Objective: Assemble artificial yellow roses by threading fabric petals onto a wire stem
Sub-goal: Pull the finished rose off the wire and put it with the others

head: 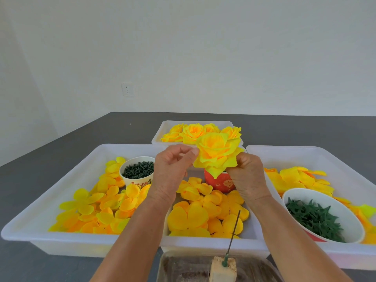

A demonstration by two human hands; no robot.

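— Where's the rose (218,154)?
— Raised over the middle tray (205,240), near its far edge; left hand (173,169) pinches a petal edge, right hand (245,174) has a closed grip underneath.

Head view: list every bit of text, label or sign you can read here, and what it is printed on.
White paper cup of dark green pieces: red characters along the lower side, cut off and too blurred to read.
Red paper cup behind the right hand: a pale printed emblem, too small to read.
Wall socket: no lettering visible.
Nothing else bears text.
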